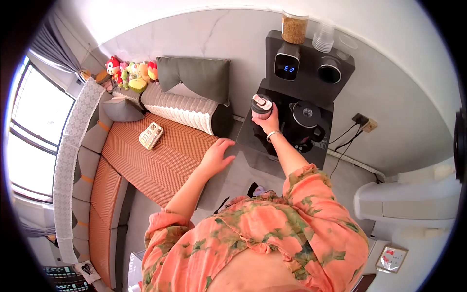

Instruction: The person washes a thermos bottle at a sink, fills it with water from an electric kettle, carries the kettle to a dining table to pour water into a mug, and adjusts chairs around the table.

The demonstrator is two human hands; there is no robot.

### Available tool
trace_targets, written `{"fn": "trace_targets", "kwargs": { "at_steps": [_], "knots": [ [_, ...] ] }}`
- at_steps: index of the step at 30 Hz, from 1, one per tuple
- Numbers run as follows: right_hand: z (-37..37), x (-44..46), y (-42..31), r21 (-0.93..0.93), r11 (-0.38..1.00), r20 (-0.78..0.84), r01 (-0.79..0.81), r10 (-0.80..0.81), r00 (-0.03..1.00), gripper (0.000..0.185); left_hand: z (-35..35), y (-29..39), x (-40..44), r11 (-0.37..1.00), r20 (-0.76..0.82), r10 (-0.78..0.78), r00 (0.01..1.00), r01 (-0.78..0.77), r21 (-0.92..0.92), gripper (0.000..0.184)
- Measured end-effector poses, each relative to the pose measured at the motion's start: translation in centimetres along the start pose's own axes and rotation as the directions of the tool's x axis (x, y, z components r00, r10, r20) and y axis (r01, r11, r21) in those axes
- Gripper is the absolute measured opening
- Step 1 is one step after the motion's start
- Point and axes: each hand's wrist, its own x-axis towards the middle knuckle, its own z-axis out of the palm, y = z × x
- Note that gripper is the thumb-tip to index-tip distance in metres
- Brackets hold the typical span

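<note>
My right hand (269,121) is wrapped round a tumbler (261,108) with a dark lid and a pale pink flip top. It holds the tumbler over the left part of a black tea-bar machine (287,146), beside a black electric kettle (305,117). Whether the tumbler rests on the surface cannot be made out. My left hand (216,158) hangs with its fingers apart near the edge of the sofa's woven orange mat (160,155), holding nothing.
On top of the machine stand a jar of brown grains (294,28) and stacked clear plastic cups (324,38). Black cables run to a wall socket (360,118) at the right. The sofa bears a grey cushion (194,78), plush toys (138,74) and a cream-coloured object (151,136).
</note>
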Motion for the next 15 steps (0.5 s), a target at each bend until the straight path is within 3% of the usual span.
{"fn": "trace_targets", "kwargs": {
  "at_steps": [2, 3, 6, 7, 8, 11, 12, 14, 15],
  "knots": [
    [0.1, 0.6, -0.8, 0.166, 0.986, 0.076, 0.031, -0.044, 0.996, 0.102, -0.1, 1.1, 3.6, 0.998, 0.022, 0.062, 0.998, -0.062, 0.032, 0.048],
    [0.1, 0.7, -1.3, 0.147, 0.989, 0.063, 0.009, -0.019, 0.998, 0.090, -0.3, 1.8, 5.1, 0.989, 0.049, 0.129, 0.990, -0.132, 0.061, 0.049],
    [-0.6, 0.9, -2.3, 0.143, 0.990, 0.100, 0.011, -0.026, 0.995, 0.081, -1.0, 3.3, 8.7, 0.956, 0.089, 0.231, 0.969, -0.244, 0.166, 0.054],
    [-0.6, 0.7, -2.4, 0.305, 0.952, 0.145, 0.005, -0.052, 0.988, 0.074, -1.3, 3.5, 9.7, 0.943, 0.107, 0.260, 0.960, -0.277, 0.186, 0.060],
    [-1.1, 0.3, -2.4, 0.255, 0.963, 0.170, 0.093, -0.139, 0.976, 0.071, -1.5, 3.5, 10.7, 0.913, 0.097, 0.315, 0.944, -0.330, 0.239, 0.065],
    [-5.1, -2.2, -8.2, 0.397, 0.915, 0.455, -0.071, -0.129, 0.881, 0.067, -3.5, 5.8, 12.6, 0.814, 0.208, 0.452, 0.868, -0.496, 0.302, 0.072],
    [-6.1, -2.8, -8.9, 0.259, 0.965, 0.549, -0.049, -0.106, 0.829, 0.075, -3.6, 5.9, 12.9, 0.781, 0.262, 0.490, 0.831, -0.552, 0.292, 0.068],
    [-7.5, -4.4, -11.9, 0.406, 0.875, 0.684, -0.265, -0.098, 0.723, 0.087, -3.6, 6.1, 13.1, 0.677, 0.357, 0.614, 0.704, -0.702, 0.221, 0.061],
    [-7.9, -5.0, -12.3, 0.401, 0.878, 0.699, -0.260, -0.110, 0.706, 0.087, -3.4, 6.1, 13.0, 0.684, 0.342, 0.605, 0.719, -0.689, 0.238, 0.061]
  ]
}}
